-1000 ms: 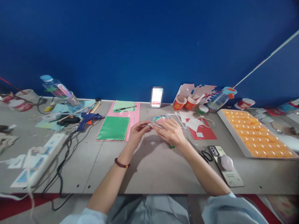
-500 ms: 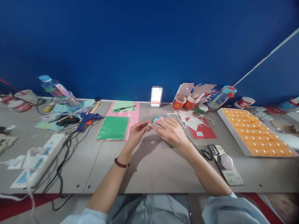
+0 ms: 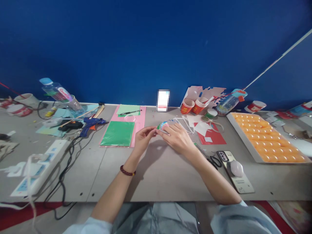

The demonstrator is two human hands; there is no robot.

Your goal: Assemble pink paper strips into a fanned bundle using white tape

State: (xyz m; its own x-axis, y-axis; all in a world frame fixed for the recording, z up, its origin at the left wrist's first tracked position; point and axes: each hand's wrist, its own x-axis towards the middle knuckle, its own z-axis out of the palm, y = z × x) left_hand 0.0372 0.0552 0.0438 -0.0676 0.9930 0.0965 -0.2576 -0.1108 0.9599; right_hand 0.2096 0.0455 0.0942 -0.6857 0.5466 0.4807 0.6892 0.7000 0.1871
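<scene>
My left hand (image 3: 143, 136) and my right hand (image 3: 177, 138) meet over the middle of the grey table (image 3: 156, 175). Together they hold a small round spool with a coloured label (image 3: 164, 125), fingers pinched at its near edge. The left wrist wears a dark red bead bracelet (image 3: 127, 171). Whether a thread or tape runs from the spool is too small to see.
Green paper on pink sheets (image 3: 119, 133) lies left of the hands, with a blue glue gun (image 3: 91, 124), cables and a power strip (image 3: 41, 169) beyond. Right: red paper scraps (image 3: 211, 136), scissors (image 3: 212, 160), a phone (image 3: 234, 170), a tray of orange balls (image 3: 265, 138), red cups (image 3: 187, 106).
The spool has turned in my fingers: its coloured face showed more a second ago and is now tilted and partly covered. Both hands stay in the same spot.
</scene>
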